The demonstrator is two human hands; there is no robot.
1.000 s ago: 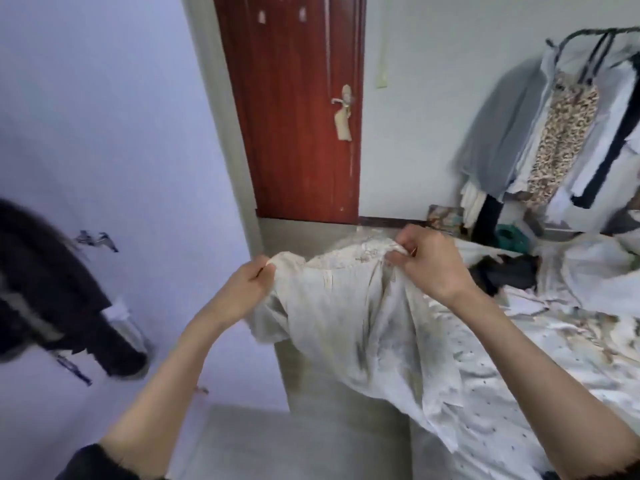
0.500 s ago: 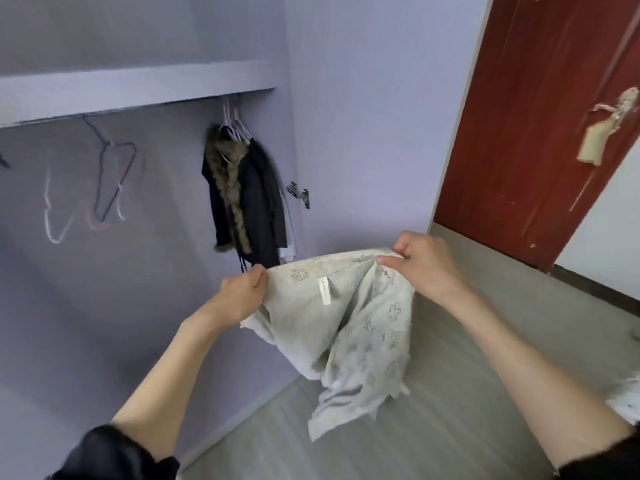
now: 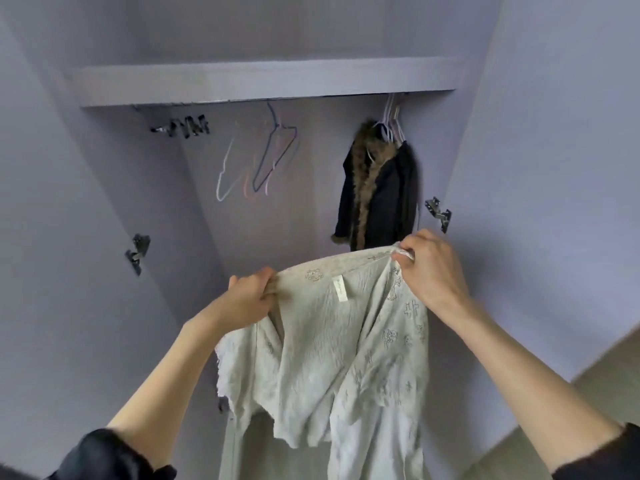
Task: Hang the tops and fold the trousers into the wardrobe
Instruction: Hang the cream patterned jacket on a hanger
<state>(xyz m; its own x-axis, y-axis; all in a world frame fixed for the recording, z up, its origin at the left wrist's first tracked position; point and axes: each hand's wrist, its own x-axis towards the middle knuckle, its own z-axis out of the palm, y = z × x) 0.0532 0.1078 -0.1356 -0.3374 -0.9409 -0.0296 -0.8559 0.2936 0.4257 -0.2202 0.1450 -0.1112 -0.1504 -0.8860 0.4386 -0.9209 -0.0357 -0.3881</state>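
Left hand (image 3: 250,296) and right hand (image 3: 426,268), set apart, each pinch the pale top (image 3: 332,348) by its neckline, spreading it open below the empty hangers (image 3: 258,164), probably ready for one

An open wardrobe (image 3: 104,306) faces the viewer. Under its shelf (image 3: 263,86), the rail's middle stretch is bare between a cluster of empty hangers (image 3: 263,161) on the left and a dark fur-trimmed coat (image 3: 377,195) on the right. More hangers (image 3: 393,124) crowd above the coat. A pale garment (image 3: 329,358), stretched between the left hand (image 3: 251,297) and right hand (image 3: 427,268), blocks the lower opening. Door hinges (image 3: 438,213) jut from the side walls. The wardrobe's depth is hard to judge.
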